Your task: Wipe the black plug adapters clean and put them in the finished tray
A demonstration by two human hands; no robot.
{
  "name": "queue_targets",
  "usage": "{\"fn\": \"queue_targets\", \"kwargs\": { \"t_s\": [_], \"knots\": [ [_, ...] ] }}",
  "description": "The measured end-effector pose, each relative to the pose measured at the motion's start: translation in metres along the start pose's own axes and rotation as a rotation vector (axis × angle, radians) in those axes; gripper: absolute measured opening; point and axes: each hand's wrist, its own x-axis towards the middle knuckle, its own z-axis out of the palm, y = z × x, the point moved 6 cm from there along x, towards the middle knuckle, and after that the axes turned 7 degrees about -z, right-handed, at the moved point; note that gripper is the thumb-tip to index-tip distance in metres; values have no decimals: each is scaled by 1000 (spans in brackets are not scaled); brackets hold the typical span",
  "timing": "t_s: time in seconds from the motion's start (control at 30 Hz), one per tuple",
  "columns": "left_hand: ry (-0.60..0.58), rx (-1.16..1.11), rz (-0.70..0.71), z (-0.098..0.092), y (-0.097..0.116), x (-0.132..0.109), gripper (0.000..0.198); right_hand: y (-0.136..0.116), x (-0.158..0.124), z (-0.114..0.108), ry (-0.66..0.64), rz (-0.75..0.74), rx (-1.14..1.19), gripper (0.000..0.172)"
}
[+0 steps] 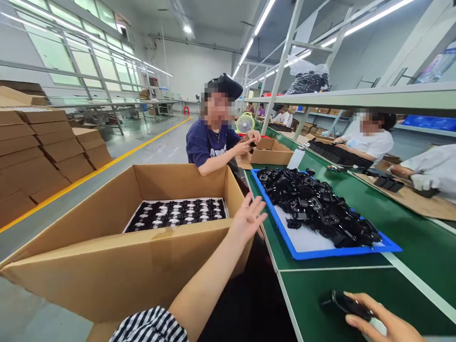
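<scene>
My left hand is raised with its fingers spread, empty, just over the right wall of a large open cardboard box. Inside the box lies a tray of black parts in neat rows. My right hand rests at the bottom right on the green table, its fingers closed round a black part. A blue-rimmed tray heaped with loose black parts sits on the table between my two hands.
A person in a dark blue shirt sits beyond the box, handling a smaller cardboard box. Other workers sit along the right of the table. Flat cardboard stacks stand at the left by a yellow floor line.
</scene>
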Motion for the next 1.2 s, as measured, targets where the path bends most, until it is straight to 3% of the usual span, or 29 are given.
{"fn": "queue_targets", "kwargs": {
  "t_s": [0.07, 0.17, 0.43, 0.7, 0.87, 1.2],
  "knots": [
    [150, -246, -48, -21, -4, 2, 89, -11, 0, -6, -15, 67, 25, 41],
    [173, -390, -86, -25, -10, 2, 92, -17, -1, -8, -7, 96, 31, 39],
    [157, -361, -73, -23, -7, -2, 94, -20, -9, -8, 75, 88, 27, 37],
    [187, -351, -99, -23, -7, -2, 93, -6, -6, -2, 14, 96, 5, 38],
    [203, -340, -104, -22, -8, -8, 94, -12, -7, -2, -34, 85, 41, 35],
    [156, -299, -58, -22, -14, -15, 86, -12, -12, -1, -2, 92, 6, 38]
  ]
}}
